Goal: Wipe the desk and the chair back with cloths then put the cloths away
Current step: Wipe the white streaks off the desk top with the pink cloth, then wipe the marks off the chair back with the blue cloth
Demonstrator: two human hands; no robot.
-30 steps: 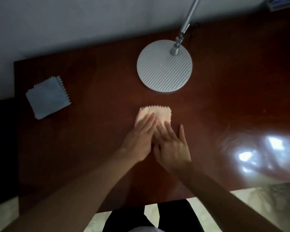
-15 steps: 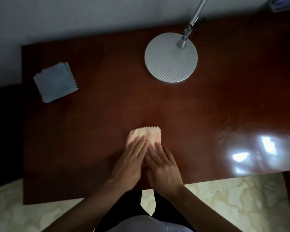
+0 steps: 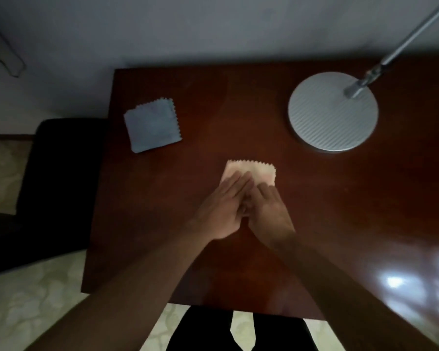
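Observation:
A pale pink cloth point(image 3: 257, 169) with zigzag edges lies folded near the middle of the dark wooden desk point(image 3: 238, 102). My left hand point(image 3: 221, 211) and my right hand point(image 3: 269, 214) lie side by side on its near half, fingers flat and together, pressing it onto the desk. Only the far strip of the cloth shows past my fingertips. A folded blue cloth point(image 3: 152, 125) rests untouched near the desk's far left corner. A black chair point(image 3: 61, 160) stands left of the desk.
A round ribbed lamp base point(image 3: 332, 112) sits at the far right of the desk, its metal pole point(image 3: 416, 31) slanting up to the right. A wall runs behind the desk. Light glare shows at the near right of the desk. Pale patterned floor lies below.
Both hands slid the pink cloth toward the near edge, then away again and leftward, closer to the blue cloth. The view has swung left, so the chair now shows.

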